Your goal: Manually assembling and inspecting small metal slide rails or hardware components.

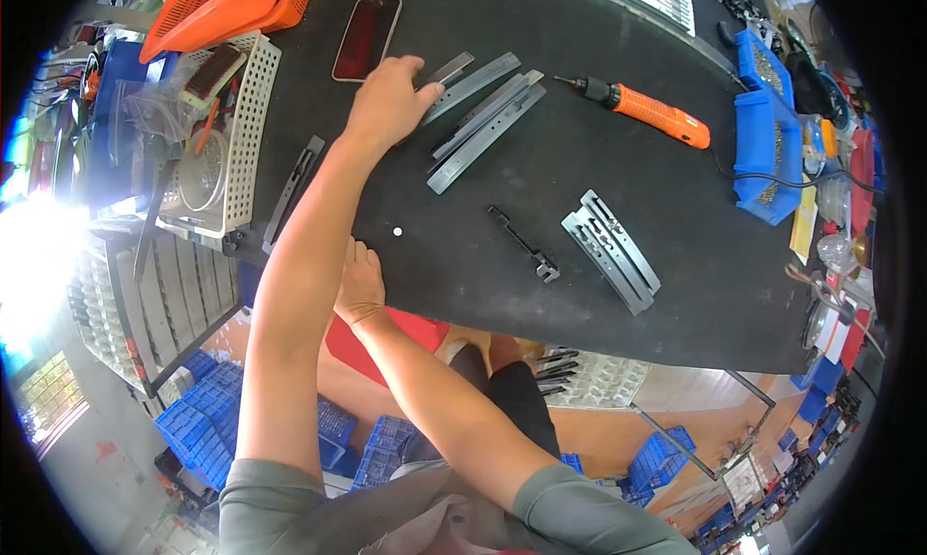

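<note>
My left hand (384,101) reaches to the far left part of the black work mat (502,333), thumb and fingers on either side of a narrow metal drawer slide (454,68). Just right of it lie more grey slide rails (473,87) and a pair of drawer slides (488,135), all slanted. Near the mat's front edge is my right hand (361,280), partly behind my left forearm; its fingertips are hidden. A small white disc (397,232) sits to its right. Further right are a thin black part (522,243) and a group of slide rails (611,251).
An orange electric screwdriver (657,116) lies at the right, its cord running to blue bins (768,154). A phone (367,39) lies beyond my left hand. At the left stand a white basket (248,140) and an orange basket (227,19); another slide (294,193) lies alongside.
</note>
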Available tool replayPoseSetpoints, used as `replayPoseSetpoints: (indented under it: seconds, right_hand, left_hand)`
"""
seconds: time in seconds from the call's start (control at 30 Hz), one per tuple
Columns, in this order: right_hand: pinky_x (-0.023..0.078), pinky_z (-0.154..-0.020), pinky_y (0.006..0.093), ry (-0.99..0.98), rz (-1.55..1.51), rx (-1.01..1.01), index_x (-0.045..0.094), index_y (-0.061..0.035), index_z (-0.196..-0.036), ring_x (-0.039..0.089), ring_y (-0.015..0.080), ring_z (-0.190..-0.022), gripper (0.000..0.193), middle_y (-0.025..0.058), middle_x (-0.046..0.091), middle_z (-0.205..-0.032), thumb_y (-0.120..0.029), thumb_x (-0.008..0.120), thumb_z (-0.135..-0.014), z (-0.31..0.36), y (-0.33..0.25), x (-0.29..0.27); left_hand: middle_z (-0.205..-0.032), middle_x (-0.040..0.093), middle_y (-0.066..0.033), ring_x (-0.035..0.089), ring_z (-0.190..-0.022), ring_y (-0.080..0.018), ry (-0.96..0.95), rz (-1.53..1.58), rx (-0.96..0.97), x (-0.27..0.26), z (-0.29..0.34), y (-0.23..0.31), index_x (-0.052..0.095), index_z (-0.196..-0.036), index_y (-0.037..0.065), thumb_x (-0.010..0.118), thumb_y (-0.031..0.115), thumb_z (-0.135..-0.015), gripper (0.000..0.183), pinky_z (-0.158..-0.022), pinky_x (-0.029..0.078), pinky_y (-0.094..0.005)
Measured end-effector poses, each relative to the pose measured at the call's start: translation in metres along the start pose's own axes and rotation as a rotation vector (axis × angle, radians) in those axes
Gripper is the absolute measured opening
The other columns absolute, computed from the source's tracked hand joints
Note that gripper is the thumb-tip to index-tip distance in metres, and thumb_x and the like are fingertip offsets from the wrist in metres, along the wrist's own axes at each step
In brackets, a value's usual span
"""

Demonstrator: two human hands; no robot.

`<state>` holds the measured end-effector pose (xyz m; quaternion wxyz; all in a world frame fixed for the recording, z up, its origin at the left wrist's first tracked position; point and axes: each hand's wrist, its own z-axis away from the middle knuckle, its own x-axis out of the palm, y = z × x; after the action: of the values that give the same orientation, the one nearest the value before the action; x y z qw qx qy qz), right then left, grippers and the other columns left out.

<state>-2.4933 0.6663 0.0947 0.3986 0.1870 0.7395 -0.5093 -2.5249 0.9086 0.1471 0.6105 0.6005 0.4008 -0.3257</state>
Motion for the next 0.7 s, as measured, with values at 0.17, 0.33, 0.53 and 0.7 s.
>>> replayPoseSetpoints:
  seconds: [0.17,0.33,0.53,0.7]
  right_hand:
    - [0.041,-0.069,0.0367,-0.042,0.014,0.019,0.058,-0.0116,-0.094,0.054,0.0217,-0.081,0.018,0.0058,0.051,-0.088,-0.026,0.063,-0.085,0.0,0.004,-0.013]
    - [0.042,-0.07,0.038,-0.028,-0.035,0.016,0.056,-0.0118,-0.098,0.055,0.0219,-0.081,0.022,0.0052,0.053,-0.088,-0.025,0.066,-0.084,-0.009,-0.002,-0.014]
    - [0.041,-0.071,0.0387,-0.011,-0.025,0.049,0.061,-0.0138,-0.094,0.054,0.022,-0.082,0.015,0.0044,0.053,-0.088,-0.026,0.063,-0.085,-0.009,0.006,-0.01]
    - [0.041,-0.074,0.037,-0.083,-0.044,0.005,0.062,-0.0125,-0.089,0.053,0.0223,-0.085,0.014,0.0038,0.053,-0.088,-0.024,0.06,-0.082,-0.001,-0.001,-0.009]
  left_hand:
    - [-0.111,0.075,-0.0177,0.073,-0.105,-0.0281,0.025,0.192,-0.124,-0.041,0.032,0.016,0.069,-0.123,-0.002,0.07,0.024,-0.096,0.038,-0.093,0.055,-0.0353]
    - [-0.09,0.074,-0.0054,0.067,-0.082,-0.0088,-0.035,0.323,-0.389,-0.082,0.117,0.004,0.073,-0.114,-0.001,0.066,0.017,-0.101,0.024,-0.073,0.053,-0.0241]
    - [-0.078,0.068,0.0002,0.057,-0.067,-0.003,-0.091,0.576,-0.598,-0.075,0.21,-0.033,0.073,-0.107,-0.001,0.067,0.013,-0.1,0.016,-0.06,0.046,-0.0205]
    - [-0.073,0.064,0.0016,0.053,-0.062,-0.0037,-0.083,0.609,-0.563,-0.062,0.224,-0.062,0.067,-0.097,-0.001,0.059,0.014,-0.105,0.019,-0.057,0.043,-0.0217]
